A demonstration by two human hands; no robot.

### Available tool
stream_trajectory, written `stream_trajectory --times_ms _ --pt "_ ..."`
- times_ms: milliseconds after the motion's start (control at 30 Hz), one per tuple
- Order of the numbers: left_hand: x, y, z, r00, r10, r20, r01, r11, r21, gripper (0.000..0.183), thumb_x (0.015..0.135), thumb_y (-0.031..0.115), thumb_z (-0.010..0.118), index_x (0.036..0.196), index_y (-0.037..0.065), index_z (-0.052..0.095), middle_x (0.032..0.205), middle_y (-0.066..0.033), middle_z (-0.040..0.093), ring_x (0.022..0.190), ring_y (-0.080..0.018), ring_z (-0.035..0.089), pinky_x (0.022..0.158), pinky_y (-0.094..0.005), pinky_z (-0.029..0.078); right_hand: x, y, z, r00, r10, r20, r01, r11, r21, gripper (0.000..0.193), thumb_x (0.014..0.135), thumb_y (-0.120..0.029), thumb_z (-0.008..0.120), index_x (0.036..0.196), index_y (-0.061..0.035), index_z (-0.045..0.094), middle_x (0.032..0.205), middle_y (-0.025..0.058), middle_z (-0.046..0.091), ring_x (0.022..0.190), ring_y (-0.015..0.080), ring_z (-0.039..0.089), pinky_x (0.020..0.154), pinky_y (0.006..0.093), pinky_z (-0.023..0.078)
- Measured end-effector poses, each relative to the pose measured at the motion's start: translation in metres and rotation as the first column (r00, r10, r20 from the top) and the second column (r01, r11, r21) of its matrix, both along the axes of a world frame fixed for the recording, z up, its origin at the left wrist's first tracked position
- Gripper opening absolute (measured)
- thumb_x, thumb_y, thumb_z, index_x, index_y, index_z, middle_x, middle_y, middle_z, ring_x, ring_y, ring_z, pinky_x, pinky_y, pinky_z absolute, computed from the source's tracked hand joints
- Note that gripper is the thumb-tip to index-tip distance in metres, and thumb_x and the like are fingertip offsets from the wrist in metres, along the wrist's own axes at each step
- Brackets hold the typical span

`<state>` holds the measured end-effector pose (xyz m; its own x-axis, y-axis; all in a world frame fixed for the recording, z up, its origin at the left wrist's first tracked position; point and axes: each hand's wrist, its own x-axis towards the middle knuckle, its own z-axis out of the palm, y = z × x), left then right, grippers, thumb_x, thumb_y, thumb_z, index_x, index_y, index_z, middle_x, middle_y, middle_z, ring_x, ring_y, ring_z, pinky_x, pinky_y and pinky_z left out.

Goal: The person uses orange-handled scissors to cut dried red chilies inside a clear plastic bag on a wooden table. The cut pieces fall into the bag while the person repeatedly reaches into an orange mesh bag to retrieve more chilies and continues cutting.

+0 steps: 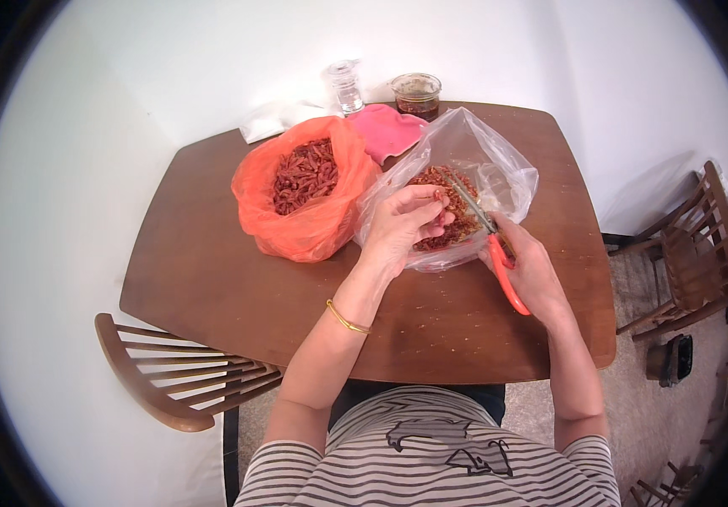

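My left hand (406,221) is closed in a pinch on dried red chili, over the near left side of a clear plastic bag (499,160). Cut chili pieces (444,237) fill the bottom of that bag. In my right hand (528,266) is a pair of scissors (507,277) with orange-red handles. Its metal blades point up and left over the clear bag, close to my left fingers; whether they touch the chili I cannot tell. To the left stands an orange plastic bag (267,215), its mouth spread around whole dried red chilies (305,176).
Behind the bags lie a pink cloth (385,128) and white paper or plastic (283,120). A clear bottle (345,87) and a glass jar with dark contents (417,97) stand at the far edge of the brown table (203,245). Wooden chairs (161,384) flank it.
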<state>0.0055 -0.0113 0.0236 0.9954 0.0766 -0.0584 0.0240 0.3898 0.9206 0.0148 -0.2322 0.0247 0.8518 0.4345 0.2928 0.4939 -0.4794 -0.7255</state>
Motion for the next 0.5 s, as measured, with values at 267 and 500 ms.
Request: stream_trajectory --times_ms 267,500 --pt "-0.002 0.003 -0.012 1.0 0.011 -0.016 -0.013 0.997 -0.081 0.014 0.091 0.004 0.063 0.105 0.004 0.065 0.1 -0.0092 0.069 0.091 -0.0187 0.068 0.074 -0.0287 0.057 -0.005 0.002 0.004 1.0 0.025 0.006 -0.024 0.994 -0.109 0.049 0.085 -0.012 0.069 0.13 -0.0044 0.051 0.097 0.0179 0.062 0.088 0.034 0.065 0.076 0.0423 0.052" --pt "-0.003 -0.003 -0.017 0.999 -0.039 -0.018 0.037 0.995 -0.091 0.011 0.091 0.006 0.063 0.101 0.002 0.062 0.095 -0.0103 0.069 0.085 -0.0184 0.068 0.071 -0.0297 0.057 -0.006 0.004 0.0 0.998 0.045 0.032 -0.04 0.987 -0.155 0.052 0.084 -0.012 0.068 0.131 -0.0049 0.049 0.098 0.0203 0.061 0.089 0.0381 0.063 0.075 0.0457 0.051"
